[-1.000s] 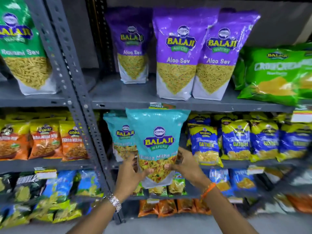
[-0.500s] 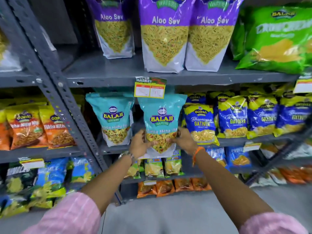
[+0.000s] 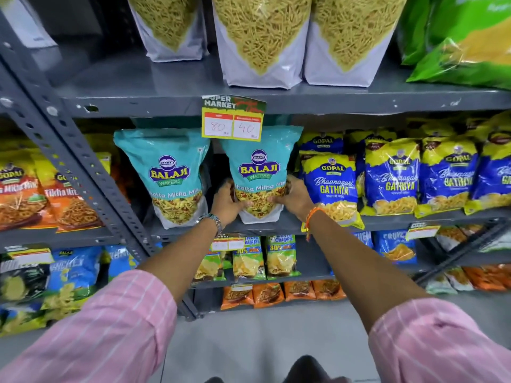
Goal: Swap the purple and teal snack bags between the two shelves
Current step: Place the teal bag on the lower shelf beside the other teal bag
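Left hand point(image 3: 228, 201) and right hand point(image 3: 291, 196) clasping lower sides of teal Balaji bag point(image 3: 260, 172), keeping it upright on lower shelf point(image 3: 387, 218), beside second teal bag point(image 3: 171, 175).

Purple bags point(image 3: 262, 37) tops cut off; price tag point(image 3: 233, 117) hides teal bag point(image 3: 260, 167) top.

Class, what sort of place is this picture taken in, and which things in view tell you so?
Most likely a supermarket snack aisle: grey metal shelves packed with snack bags, and a price tag printed "Super Market".
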Tool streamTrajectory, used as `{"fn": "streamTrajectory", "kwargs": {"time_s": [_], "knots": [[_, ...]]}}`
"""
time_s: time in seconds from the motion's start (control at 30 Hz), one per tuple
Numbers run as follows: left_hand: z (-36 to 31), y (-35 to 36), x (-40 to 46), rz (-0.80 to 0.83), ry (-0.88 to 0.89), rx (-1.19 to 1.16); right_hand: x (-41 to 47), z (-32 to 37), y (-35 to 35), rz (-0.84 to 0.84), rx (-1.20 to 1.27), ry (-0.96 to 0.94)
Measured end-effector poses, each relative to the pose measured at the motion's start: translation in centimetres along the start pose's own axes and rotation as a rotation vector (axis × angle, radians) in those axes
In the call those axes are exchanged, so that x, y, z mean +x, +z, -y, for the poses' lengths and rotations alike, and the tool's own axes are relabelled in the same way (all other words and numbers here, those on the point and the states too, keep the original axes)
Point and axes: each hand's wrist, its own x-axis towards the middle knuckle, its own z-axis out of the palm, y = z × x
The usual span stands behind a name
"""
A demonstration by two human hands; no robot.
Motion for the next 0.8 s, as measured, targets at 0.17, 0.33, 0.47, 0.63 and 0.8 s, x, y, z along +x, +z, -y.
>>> {"fn": "streamTrajectory", "kwargs": {"time_s": [0.17, 0.33, 0.47, 0.63, 0.8], "knots": [[0.8, 0.5, 0.7, -0.012, 0.028, 0.011, 0.3, -0.3, -0.1, 0.002, 0.033, -0.013], [1.4, 0.7, 0.5, -0.021, 0.008, 0.019, 0.3, -0.2, -0.3, 0.015, 0.034, 0.000], [0.6, 0.2, -0.4, -0.035, -0.023, 0.043, -0.8, 0.4, -0.9, -0.015, 0.001, 0.014], [-3.3, -1.5, -5.9, -0.194, 0.088, 0.024, -5.8, 5.3, -3.4, -0.417, 0.100, -0.093], [-12.1, -3.8, -10.5, -0.424, 0.415, -0.086, -9.8, 15.9, -6.4, -0.759, 0.293, -0.430]]}}
